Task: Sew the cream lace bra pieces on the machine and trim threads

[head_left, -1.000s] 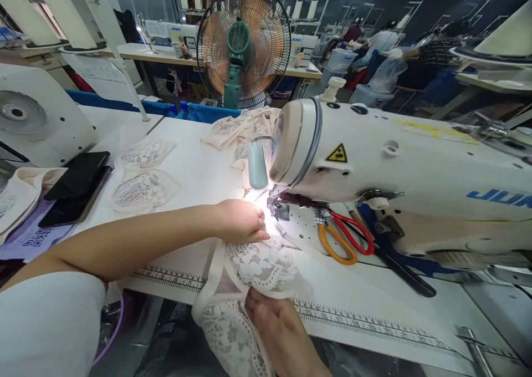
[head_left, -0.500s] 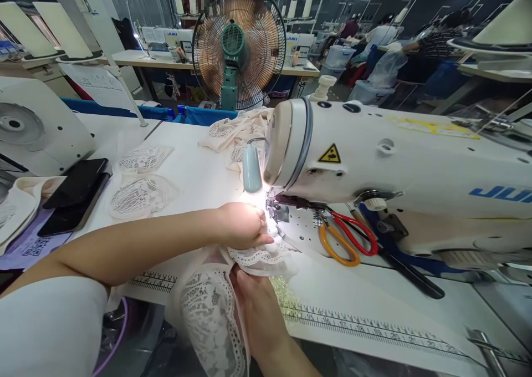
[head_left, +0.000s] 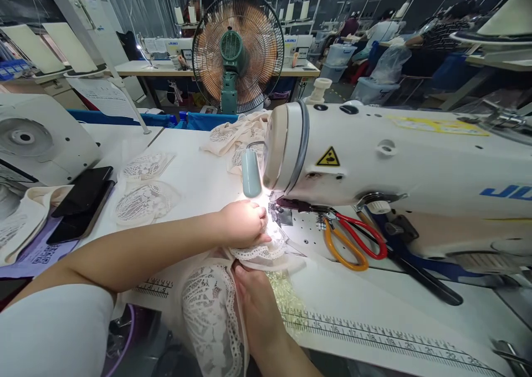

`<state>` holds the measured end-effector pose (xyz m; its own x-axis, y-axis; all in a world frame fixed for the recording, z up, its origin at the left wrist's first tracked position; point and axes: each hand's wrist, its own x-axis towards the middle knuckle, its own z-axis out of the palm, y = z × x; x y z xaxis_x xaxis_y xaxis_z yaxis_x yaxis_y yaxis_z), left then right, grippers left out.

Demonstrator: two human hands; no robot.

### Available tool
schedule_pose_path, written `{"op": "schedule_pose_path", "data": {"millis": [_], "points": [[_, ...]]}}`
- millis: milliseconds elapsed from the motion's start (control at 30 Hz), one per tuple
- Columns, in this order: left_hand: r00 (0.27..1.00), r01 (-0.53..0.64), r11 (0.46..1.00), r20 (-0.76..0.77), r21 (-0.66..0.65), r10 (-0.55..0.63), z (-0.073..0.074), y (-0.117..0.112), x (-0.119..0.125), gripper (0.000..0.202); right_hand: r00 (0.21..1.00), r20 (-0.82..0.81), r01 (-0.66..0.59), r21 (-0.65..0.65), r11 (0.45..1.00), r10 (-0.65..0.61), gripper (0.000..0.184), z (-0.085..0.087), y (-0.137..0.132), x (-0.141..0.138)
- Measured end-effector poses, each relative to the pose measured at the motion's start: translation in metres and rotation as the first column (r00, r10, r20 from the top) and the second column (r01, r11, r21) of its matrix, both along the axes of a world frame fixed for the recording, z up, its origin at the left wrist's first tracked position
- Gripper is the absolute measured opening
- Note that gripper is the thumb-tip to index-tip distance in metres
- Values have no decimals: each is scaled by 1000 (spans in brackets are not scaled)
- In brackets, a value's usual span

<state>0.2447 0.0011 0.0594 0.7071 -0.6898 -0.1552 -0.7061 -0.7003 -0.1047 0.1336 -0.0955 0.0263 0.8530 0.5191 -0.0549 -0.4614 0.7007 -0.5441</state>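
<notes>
A white lace garment piece [head_left: 211, 310] lies across the table's front edge and runs up to the presser foot [head_left: 279, 213] of a white sewing machine [head_left: 399, 172]. My left hand [head_left: 243, 224] rests curled on the lace just left of the needle, under the bright lamp, pressing the fabric down. My right hand [head_left: 255, 302] sits lower at the table edge, fingers closed on a fold of the same lace.
Scissors with one red and one orange handle [head_left: 353, 241] lie under the machine arm. Lace cups [head_left: 143, 199] and two dark phones [head_left: 81, 199] sit to the left. More lace [head_left: 236, 136] is piled behind the machine head, with a fan [head_left: 238, 50] beyond. Other workers sit far back.
My right hand moved up the table edge toward the needle, bunching the lace. The left hand stayed by the presser foot. The view shifted slightly.
</notes>
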Motion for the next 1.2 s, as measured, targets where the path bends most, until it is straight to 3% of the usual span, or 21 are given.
{"op": "schedule_pose_path", "data": {"millis": [233, 333, 400, 467, 500, 533, 567, 633, 667, 700, 767, 833, 933, 1000, 1100, 1200], "points": [[997, -54, 994, 54, 95, 48, 5, -8, -1, 52, 997, -65, 19, -189, 982, -31, 22, -5, 9, 9], [990, -137, 975, -13, 177, 142, 5, -9, -6, 65, 1000, -23, -1, -274, 962, -6, 28, -1, 8, 7], [985, -155, 965, -45, 210, 168, 6, -6, -9, 77, 994, 77, -44, -390, 920, 80, 32, 1, -5, 3], [984, -147, 969, -72, 200, 165, 8, -1, -11, 82, 937, 266, -21, -604, 797, 226, 37, 0, -29, 1], [984, -140, 973, -86, 185, 158, 8, 3, -12, 81, 874, 389, 84, -712, 697, 292, 40, -1, -44, 3], [984, -131, 978, -97, 165, 148, 9, 6, -13, 79, 796, 516, 283, -779, 559, 316, 39, -3, -59, 7], [985, -118, 983, -107, 140, 133, 9, 10, -14, 76, 685, 636, 509, -767, 390, 356, 40, -6, -74, 13], [990, -77, 993, -113, 85, 87, 8, 16, -19, 67, 389, 757, 856, -508, 97, 525, 42, -10, -98, 31], [994, -44, 998, -101, 51, 49, 7, 18, -23, 60, 268, 726, 921, -385, 53, 633, 44, -12, -106, 40], [997, 5, 1000, -78, 10, -4, 5, 19, -28, 51, 196, 679, 955, -297, 20, 708, 40, -13, -112, 48], [991, 130, 989, -15, -76, -132, 0, 20, -38, 37, 114, 592, 974, -225, 28, 798, 29, -13, -117, 61], [976, 219, 964, 28, -152, -217, -5, 17, -49, 31, 71, 565, 970, -231, 75, 822, 23, -12, -117, 67], [979, 197, 952, -7, -233, -205, -11, 13, -61, 24, -19, 585, 949, -245, 200, 811, 20, -11, -116, 65], [982, 171, 945, -28, -280, -186, -15, 12, -65, 32, -73, 606, 938, -229, 261, 792, 18, -11, -115, 63], [983, 177, 933, 4, -314, -185, -21, 14, -62, 48, -91, 618, 932, -223, 286, 781, 18, -12, -113, 61], [982, 186, 932, 32, -310, -186, -27, 18, -55, 40, -67, 613, 923, -262, 283, 787, 20, -12, -111, 65]]}}
